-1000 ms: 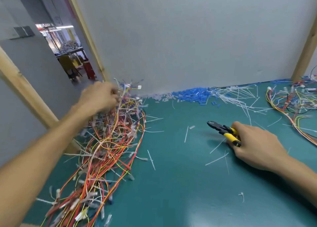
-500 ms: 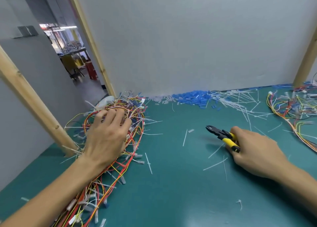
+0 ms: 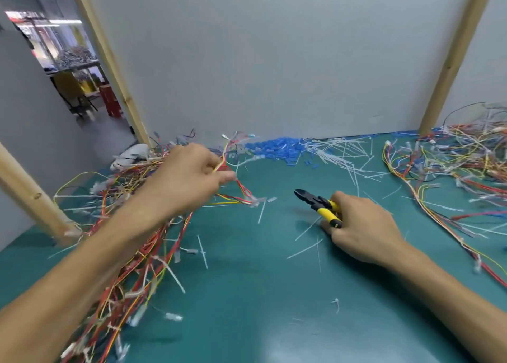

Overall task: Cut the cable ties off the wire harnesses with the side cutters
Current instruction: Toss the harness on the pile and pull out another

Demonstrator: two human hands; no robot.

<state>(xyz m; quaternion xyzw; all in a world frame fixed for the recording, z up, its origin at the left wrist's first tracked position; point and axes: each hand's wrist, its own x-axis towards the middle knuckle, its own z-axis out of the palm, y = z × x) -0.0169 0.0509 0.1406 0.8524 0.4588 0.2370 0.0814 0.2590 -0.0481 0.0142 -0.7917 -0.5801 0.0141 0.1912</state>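
Wire harness (image 3: 241,190) pinched in left hand (image 3: 189,179); side cutters (image 3: 315,203) gripped in right hand (image 3: 365,225). Tie to be isolated, held taut before cutting (wires kept clear).

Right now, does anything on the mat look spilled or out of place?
Loose ties litter the mat, and blue pieces are heaped against the wall. They look like offcuts of the work, not damage. Nothing else stands out.

The person's left forearm (image 3: 82,266) and right forearm (image 3: 452,288) were bare all the way to the picture's lower edge, and the left hand (image 3: 189,179) and right hand (image 3: 365,225) were likewise uncovered (the left arm was blurred, hiding any finer detail).
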